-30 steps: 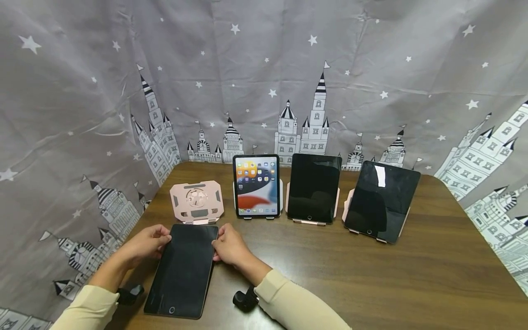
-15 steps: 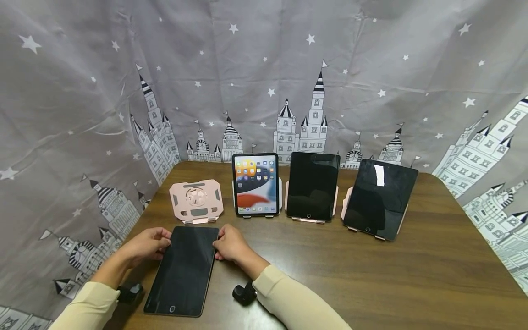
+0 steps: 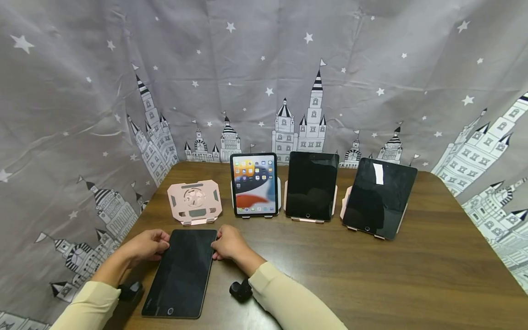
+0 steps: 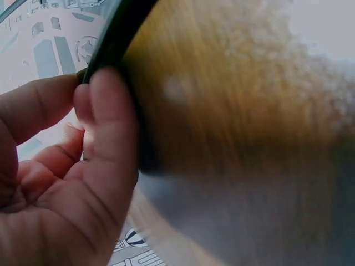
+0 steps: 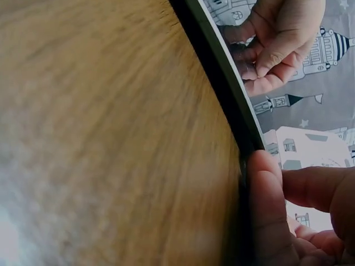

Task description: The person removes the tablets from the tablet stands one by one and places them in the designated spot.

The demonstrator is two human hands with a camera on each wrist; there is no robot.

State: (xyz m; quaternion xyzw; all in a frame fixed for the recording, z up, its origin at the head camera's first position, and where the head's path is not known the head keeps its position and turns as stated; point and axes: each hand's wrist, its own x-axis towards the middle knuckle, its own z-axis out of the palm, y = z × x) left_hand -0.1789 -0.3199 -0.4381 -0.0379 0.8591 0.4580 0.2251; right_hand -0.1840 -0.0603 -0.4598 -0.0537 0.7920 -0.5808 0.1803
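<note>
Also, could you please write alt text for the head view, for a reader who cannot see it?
A person's left hand and right hand hold opposite edges of a dark tablet at a wooden table. Farther back are a bare pink stand and three propped tablets, one showing app icons, before a castle-print curtain.

I'm in a curtained-off corner of some room; home, office or studio, I can't tell. Grey fabric (image 3: pixel 264 41) printed with castles and stars hangs behind the far, left and right edges of a wood-grain table (image 3: pixel 445 275), and three tablets (image 3: pixel 311 185) lean along its far edge, like a display.
</note>
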